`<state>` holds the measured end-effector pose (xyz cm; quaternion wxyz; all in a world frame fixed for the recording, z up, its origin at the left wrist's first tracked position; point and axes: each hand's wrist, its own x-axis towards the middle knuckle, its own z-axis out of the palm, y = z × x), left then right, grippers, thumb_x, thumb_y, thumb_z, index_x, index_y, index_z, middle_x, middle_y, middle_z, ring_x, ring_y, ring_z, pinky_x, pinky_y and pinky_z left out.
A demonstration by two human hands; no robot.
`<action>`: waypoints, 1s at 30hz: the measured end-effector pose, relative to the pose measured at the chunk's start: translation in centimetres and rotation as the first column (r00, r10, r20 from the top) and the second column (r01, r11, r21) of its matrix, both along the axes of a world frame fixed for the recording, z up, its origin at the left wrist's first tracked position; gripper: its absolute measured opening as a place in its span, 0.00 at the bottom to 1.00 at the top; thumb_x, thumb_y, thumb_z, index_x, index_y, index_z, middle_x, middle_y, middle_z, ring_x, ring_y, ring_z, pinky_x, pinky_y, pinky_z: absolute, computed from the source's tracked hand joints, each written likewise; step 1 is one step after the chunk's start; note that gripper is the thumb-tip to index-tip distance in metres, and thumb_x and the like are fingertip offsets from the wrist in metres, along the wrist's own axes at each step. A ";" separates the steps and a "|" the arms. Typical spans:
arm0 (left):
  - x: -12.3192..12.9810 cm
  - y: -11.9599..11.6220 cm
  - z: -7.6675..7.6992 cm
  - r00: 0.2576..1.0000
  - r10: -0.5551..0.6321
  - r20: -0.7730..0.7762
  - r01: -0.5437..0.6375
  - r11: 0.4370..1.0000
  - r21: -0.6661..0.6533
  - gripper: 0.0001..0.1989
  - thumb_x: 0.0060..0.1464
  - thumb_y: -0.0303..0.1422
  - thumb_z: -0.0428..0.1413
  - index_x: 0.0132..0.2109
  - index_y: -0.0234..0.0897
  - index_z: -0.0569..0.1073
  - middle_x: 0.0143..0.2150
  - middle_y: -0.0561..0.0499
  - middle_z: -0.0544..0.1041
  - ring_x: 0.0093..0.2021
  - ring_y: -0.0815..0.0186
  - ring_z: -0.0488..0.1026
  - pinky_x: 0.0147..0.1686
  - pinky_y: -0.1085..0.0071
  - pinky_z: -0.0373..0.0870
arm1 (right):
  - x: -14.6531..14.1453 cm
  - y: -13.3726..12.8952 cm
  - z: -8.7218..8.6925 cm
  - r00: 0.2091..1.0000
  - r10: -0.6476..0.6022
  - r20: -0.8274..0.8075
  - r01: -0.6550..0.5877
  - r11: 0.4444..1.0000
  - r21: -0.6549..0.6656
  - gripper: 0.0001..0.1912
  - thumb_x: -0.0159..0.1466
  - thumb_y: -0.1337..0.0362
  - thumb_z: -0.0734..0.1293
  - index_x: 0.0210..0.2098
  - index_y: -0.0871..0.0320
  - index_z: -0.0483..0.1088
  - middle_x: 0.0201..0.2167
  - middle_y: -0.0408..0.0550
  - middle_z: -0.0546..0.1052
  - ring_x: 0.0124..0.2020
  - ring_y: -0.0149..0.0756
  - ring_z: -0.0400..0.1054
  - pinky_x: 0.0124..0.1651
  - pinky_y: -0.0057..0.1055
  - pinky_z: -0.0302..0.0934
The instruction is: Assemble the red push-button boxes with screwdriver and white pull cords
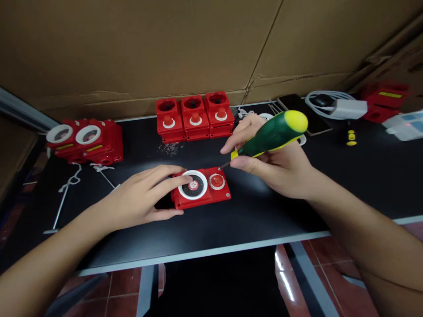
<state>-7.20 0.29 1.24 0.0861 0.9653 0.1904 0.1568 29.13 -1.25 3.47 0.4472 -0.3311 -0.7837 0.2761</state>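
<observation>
A red box (pixel 211 198) with a white-ringed round dial and a smaller red button lies flat on the black table. My left hand (pixel 148 193) grips its left end, thumb at the near edge and a fingertip on the dial. In my right hand (pixel 274 163) is a green and yellow screwdriver (pixel 272 134), slanting down to the left. Its tip meets the screw (pixel 220 168) at the box's far right corner. Another screw (pixel 228 194) sits at the near right corner.
Three red boxes (pixel 195 119) stand at the back, near dark crumbs (pixel 170 149). More red boxes (pixel 105 141) and a metal T-shaped rod (pixel 61 207) are at left. A phone (pixel 317 125), a white charger (pixel 350 108) and red housings (pixel 383 101) lie at right.
</observation>
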 end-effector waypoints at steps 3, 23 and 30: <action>-0.1 0.0 0.1 1.000 -0.009 0.009 0.008 1.000 0.006 0.27 0.82 0.44 0.67 0.79 0.41 0.74 0.71 0.35 0.84 0.66 0.47 0.88 0.67 0.56 0.88 | 0.3 0.5 -0.9 0.998 -0.054 -0.011 0.055 0.991 0.126 0.18 0.75 0.44 0.84 0.54 0.49 0.89 0.44 0.47 0.89 0.41 0.41 0.81 0.46 0.39 0.77; -0.1 0.1 0.4 1.000 -0.019 -0.006 0.019 1.000 0.012 0.25 0.84 0.42 0.64 0.79 0.41 0.73 0.71 0.35 0.85 0.67 0.47 0.88 0.66 0.55 0.89 | 0.0 -0.6 -0.1 0.980 -0.157 -0.124 0.153 0.987 -0.041 0.17 0.69 0.47 0.89 0.44 0.51 0.88 0.42 0.47 0.88 0.29 0.35 0.75 0.26 0.36 0.73; -0.2 0.1 0.1 1.000 -0.012 0.003 0.012 1.000 0.009 0.28 0.82 0.42 0.67 0.80 0.42 0.74 0.72 0.36 0.85 0.68 0.47 0.88 0.69 0.55 0.88 | 0.0 -1.3 0.3 0.989 -0.088 -0.116 0.072 0.988 -0.139 0.14 0.74 0.56 0.85 0.55 0.52 0.86 0.48 0.48 0.92 0.34 0.35 0.81 0.29 0.32 0.76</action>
